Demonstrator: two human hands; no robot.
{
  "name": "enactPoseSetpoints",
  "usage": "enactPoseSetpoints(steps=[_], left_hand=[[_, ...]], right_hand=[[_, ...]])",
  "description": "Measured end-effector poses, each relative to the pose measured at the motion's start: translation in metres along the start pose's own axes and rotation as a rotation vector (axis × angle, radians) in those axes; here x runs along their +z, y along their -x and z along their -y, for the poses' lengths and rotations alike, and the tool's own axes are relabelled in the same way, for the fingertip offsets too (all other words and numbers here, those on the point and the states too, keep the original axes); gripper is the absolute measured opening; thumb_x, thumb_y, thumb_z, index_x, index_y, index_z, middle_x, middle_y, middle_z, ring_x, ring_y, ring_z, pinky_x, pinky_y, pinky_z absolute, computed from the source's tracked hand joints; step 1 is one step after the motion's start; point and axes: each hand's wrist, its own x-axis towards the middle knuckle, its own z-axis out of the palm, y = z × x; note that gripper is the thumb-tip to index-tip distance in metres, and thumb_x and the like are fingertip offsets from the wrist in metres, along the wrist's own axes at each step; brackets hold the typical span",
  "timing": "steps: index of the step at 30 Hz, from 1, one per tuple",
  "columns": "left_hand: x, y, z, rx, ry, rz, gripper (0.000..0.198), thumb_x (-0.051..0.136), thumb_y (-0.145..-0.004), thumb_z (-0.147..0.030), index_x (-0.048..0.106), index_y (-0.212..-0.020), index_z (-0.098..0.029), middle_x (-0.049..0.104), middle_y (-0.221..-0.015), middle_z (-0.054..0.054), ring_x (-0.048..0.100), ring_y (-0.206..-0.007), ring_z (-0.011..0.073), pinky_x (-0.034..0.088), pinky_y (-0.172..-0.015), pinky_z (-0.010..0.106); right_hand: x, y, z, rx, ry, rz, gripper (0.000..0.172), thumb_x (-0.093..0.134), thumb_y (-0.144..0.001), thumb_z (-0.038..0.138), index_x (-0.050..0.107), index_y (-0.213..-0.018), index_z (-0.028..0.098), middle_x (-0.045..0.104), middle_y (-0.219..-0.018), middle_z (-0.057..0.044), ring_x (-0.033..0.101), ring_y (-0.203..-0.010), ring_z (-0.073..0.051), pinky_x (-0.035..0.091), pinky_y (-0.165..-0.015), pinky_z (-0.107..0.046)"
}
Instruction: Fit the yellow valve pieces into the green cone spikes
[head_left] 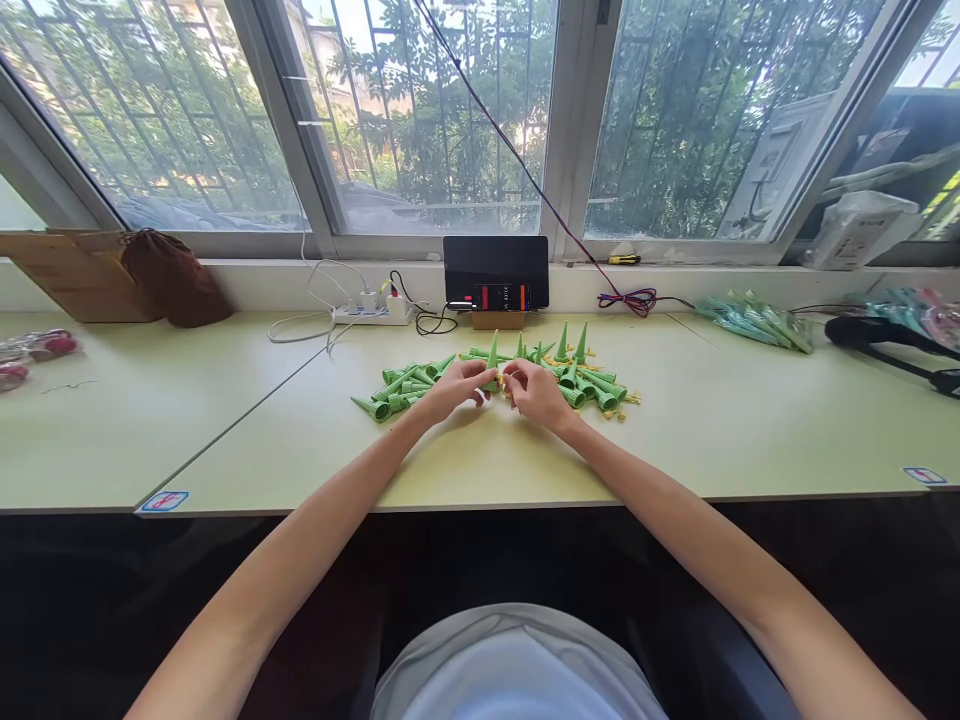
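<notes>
My left hand (456, 388) is closed around the lower part of a green plastic cone (492, 353), which points upward. Close against it, my right hand (538, 393) pinches a small yellow piece (501, 379) at the cone's side. The fingertips hide most of that piece. To the left lies a heap of green cones (409, 388), many on their sides with open ends showing. Behind and right of my right hand is another group of green cones (592, 385), a few standing upright. Small yellow pieces (632, 397) are scattered around the right group.
Behind the cones, a phone (501, 297) leans against a dark tablet (496, 258). A power strip (371, 314) with cables sits left of them. Bagged green cones (757, 320) and a black strap-like item (892, 340) lie right. A brown pouch (176, 280) stands far left.
</notes>
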Motion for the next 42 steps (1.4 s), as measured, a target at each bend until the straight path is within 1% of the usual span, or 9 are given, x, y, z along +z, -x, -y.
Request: enactPoseSetpoints(steps=[6,10,15,21,26,29,33,36,42], left_hand=[[0.0001,0.0001,-0.0005,-0.016,0.028,-0.015,0.044,0.074,-0.075,-0.054,0.058,-0.074,-0.013,0.053,-0.074,0.000,0.057,-0.059,0.0102,0.045,-0.049,0.022],[0.0004,0.0003,-0.0010,-0.009,0.026,-0.016,0.043,0.074,-0.075,-0.054,0.058,-0.073,-0.014,0.053,-0.072,0.000,0.056,-0.058,0.0101,0.045,-0.050,0.022],[0.0003,0.0002,-0.0002,0.003,-0.015,-0.010,0.044,0.074,-0.075,-0.055,0.058,-0.072,-0.014,0.053,-0.071,0.000,0.056,-0.057,0.0100,0.046,-0.050,0.022],[0.0010,0.0009,-0.0002,-0.014,-0.051,0.012,0.043,0.071,-0.078,-0.055,0.059,-0.073,-0.014,0.055,-0.071,0.000,0.055,-0.057,0.0095,0.047,-0.052,0.023],[0.0015,0.0009,0.0001,-0.014,-0.068,0.024,0.044,0.070,-0.079,-0.056,0.061,-0.075,-0.014,0.056,-0.072,0.001,0.055,-0.057,0.0092,0.047,-0.053,0.023],[0.0013,0.0006,0.0006,-0.018,-0.050,0.035,0.045,0.069,-0.079,-0.058,0.062,-0.077,-0.013,0.056,-0.073,0.001,0.055,-0.057,0.0091,0.047,-0.053,0.022],[0.0011,-0.0001,0.0008,-0.029,0.014,0.052,0.048,0.066,-0.081,-0.061,0.065,-0.083,-0.013,0.060,-0.079,0.003,0.057,-0.058,0.0096,0.047,-0.051,0.022],[0.0012,-0.0007,0.0003,-0.057,0.077,0.058,0.050,0.066,-0.080,-0.062,0.065,-0.086,-0.012,0.061,-0.083,0.005,0.058,-0.058,0.0102,0.047,-0.049,0.023],[0.0013,-0.0006,-0.0016,-0.077,0.155,0.071,0.046,0.071,-0.078,-0.057,0.064,-0.084,-0.012,0.060,-0.082,0.004,0.058,-0.058,0.0111,0.046,-0.047,0.023]], right_hand=[[0.0004,0.0008,-0.0029,-0.058,0.023,0.032,0.008,0.054,-0.089,0.016,0.060,-0.094,0.017,0.069,-0.072,-0.001,0.062,-0.060,-0.014,0.046,-0.066,-0.025],[0.0002,0.0014,-0.0021,-0.084,0.040,0.064,0.005,0.056,-0.088,0.018,0.060,-0.090,0.017,0.067,-0.070,-0.001,0.060,-0.060,-0.014,0.044,-0.064,-0.024],[0.0019,0.0012,-0.0051,-0.145,0.083,0.072,0.007,0.056,-0.089,0.020,0.061,-0.084,0.018,0.064,-0.069,0.001,0.054,-0.059,-0.013,0.039,-0.061,-0.023],[0.0028,0.0018,-0.0073,-0.176,0.122,0.081,0.007,0.060,-0.088,0.020,0.060,-0.082,0.018,0.063,-0.070,0.001,0.053,-0.061,-0.013,0.038,-0.062,-0.023],[0.0027,0.0036,-0.0048,-0.174,0.199,0.080,0.014,0.057,-0.092,0.020,0.057,-0.078,0.019,0.063,-0.071,0.000,0.052,-0.061,-0.013,0.036,-0.061,-0.023],[0.0030,0.0033,-0.0058,-0.180,0.233,0.073,0.017,0.055,-0.093,0.020,0.056,-0.076,0.019,0.062,-0.069,0.000,0.050,-0.060,-0.014,0.035,-0.061,-0.023],[0.0036,0.0019,-0.0090,-0.168,0.267,0.044,0.015,0.056,-0.092,0.019,0.055,-0.077,0.020,0.061,-0.069,0.000,0.050,-0.061,-0.015,0.034,-0.061,-0.023],[0.0037,0.0016,-0.0099,-0.168,0.267,0.029,0.015,0.055,-0.091,0.018,0.055,-0.076,0.020,0.060,-0.069,0.000,0.051,-0.061,-0.015,0.034,-0.061,-0.023],[0.0035,0.0029,-0.0085,-0.181,0.284,0.023,0.015,0.053,-0.092,0.019,0.054,-0.077,0.020,0.061,-0.071,-0.001,0.051,-0.062,-0.015,0.033,-0.061,-0.023]])
